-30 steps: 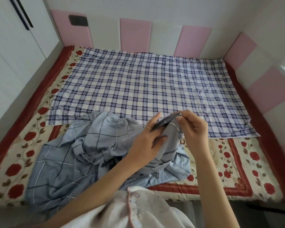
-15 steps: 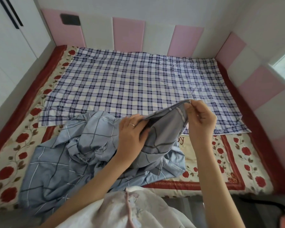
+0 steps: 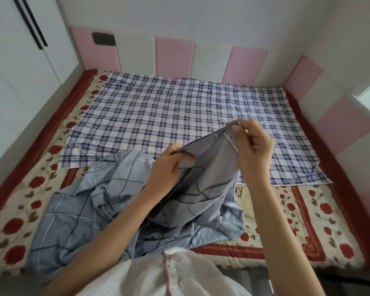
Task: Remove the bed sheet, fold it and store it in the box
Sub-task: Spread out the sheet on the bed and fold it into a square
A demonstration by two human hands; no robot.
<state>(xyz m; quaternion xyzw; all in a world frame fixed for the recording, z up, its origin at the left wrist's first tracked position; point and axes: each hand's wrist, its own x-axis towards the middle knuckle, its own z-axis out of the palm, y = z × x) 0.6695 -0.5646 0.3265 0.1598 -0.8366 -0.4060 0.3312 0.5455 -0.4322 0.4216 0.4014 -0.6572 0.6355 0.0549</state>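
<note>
Pinching the hemmed edge of the pale blue bed sheet with thin dark and white grid lines [image 3: 211, 167], the right hand [image 3: 253, 150] holds it raised between thumb and forefinger, the other fingers loosely curled. On my feed I see the left hand [image 3: 169, 168] gripping the same edge lower and to the left, fingers curled over the cloth, with a thin ring [image 3: 168, 151] on one finger. The stretch between the two hands is fairly taut. The rest of the sheet lies crumpled on the near left part of the bed, on the cream bed cover printed with red roses [image 3: 308, 221]. Beyond the heap a blue-and-white plaid cloth [image 3: 179, 116] lies flat across the far half, reaching the pink padded wall panels [image 3: 173, 56]. A white wardrobe with black handles [image 3: 19, 71] stands at the left.
</note>
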